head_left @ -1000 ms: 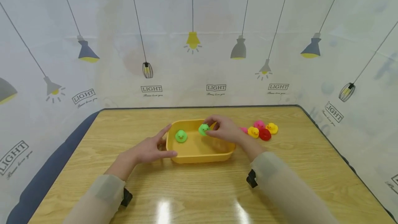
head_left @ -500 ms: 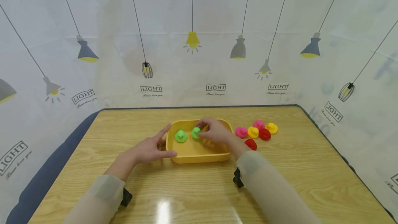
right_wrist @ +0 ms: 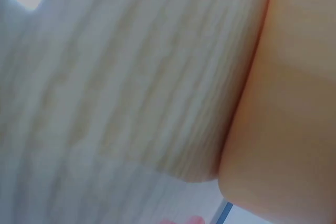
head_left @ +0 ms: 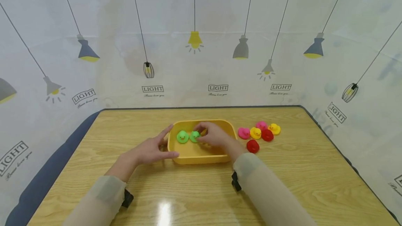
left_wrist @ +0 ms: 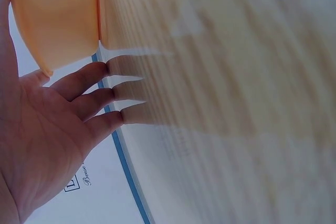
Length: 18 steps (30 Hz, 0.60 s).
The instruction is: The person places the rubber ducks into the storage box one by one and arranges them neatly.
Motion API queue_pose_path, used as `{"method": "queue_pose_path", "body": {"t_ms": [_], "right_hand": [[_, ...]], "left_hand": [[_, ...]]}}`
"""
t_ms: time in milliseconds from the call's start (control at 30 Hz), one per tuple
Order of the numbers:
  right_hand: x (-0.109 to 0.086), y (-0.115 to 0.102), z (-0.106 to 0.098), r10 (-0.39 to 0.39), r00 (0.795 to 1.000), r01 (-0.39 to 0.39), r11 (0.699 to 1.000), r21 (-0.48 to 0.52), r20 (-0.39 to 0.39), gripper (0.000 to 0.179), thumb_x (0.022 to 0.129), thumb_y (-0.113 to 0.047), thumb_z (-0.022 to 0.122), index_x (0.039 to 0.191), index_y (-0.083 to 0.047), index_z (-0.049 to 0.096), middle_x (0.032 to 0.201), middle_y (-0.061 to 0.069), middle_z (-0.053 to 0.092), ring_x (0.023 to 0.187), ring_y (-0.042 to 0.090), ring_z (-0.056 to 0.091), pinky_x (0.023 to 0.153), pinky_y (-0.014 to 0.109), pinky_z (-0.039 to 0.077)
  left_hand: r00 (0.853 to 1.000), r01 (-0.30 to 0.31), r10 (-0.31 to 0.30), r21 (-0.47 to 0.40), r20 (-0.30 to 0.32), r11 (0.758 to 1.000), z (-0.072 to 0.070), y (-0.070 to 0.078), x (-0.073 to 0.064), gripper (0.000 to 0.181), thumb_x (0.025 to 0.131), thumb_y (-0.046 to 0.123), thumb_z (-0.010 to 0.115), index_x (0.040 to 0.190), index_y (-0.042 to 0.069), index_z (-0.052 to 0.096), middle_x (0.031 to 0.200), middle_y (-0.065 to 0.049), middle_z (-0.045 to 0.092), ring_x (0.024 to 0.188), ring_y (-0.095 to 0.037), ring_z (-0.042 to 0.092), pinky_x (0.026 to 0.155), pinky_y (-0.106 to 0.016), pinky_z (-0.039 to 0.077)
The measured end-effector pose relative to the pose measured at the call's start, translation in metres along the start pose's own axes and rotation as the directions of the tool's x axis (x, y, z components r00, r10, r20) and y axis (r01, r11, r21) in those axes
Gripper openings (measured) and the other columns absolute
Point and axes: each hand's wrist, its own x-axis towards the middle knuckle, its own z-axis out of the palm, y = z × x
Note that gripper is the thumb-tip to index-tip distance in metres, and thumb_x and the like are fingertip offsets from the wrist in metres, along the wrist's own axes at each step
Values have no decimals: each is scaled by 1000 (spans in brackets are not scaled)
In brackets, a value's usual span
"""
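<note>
A yellow plastic tray (head_left: pixel 201 160) stands on the wooden table. In its left part sits a green toy duck (head_left: pixel 182 137), facing me. Right beside that one, my right hand (head_left: pixel 215 136) pinches a second green duck (head_left: pixel 193 136) between thumb and fingers, low inside the tray. My left hand (head_left: pixel 151 151) spans the tray's left end, thumb at the front corner and forefinger along the back one. Its other fingers (left_wrist: pixel 93 100) stretch out beside the tray wall in the left wrist view. The right wrist view shows only the tray's outer wall (right_wrist: pixel 283 129), not the hand.
Right of the tray lie two pink ducks (head_left: pixel 244 133), two yellow ducks (head_left: pixel 255 133) and a red duck (head_left: pixel 267 135) in a cluster. Another red duck (head_left: pixel 252 146) lies nearer me. A lamp-printed curtain (head_left: pixel 176 44) hangs behind the table (head_left: pixel 194 194).
My right hand has carried the second green duck leftward and down, next to the first. The pink duck and near red duck its arm covered now show. The left hand has stayed put.
</note>
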Motion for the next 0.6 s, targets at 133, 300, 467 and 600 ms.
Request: {"method": "queue_pose_path", "body": {"t_ms": [133,300,467,600], "right_hand": [[0,2,2,-1,1000,1,1000,-6,-7,32,97,-9,83,128,-13,76,124,8,71,93,19,62,77,29,57],[1,3,4,-21,999,17,996,-86,-35,33,96,-7,82,128,-15,76,124,5,72,99,18,62,93,33,55],[4,4,7,-41,998,34,990,-139,-49,32,97,-7,82,128,-14,76,122,5,73,102,18,62,96,36,54],[5,5,9,-49,998,40,987,-157,-51,32,98,-7,81,128,-14,76,122,5,72,107,19,62,97,36,53]], "left_hand": [[1000,-1,1,1,2,1000,0,0,1,118,90,81,72,176,46,0,167,-9,56,158,-52,42,124,-74,35],[1000,1,-1,8,-2,1000,0,0,1,118,90,81,72,177,44,0,167,-8,55,157,-51,44,123,-73,37],[1000,13,-13,5,4,1000,0,1,1,119,89,82,72,177,44,0,168,-8,54,157,-51,44,122,-72,39],[1000,20,-20,1,5,1000,0,2,0,119,89,82,72,177,44,0,168,-8,54,157,-50,45,121,-71,40]]}}
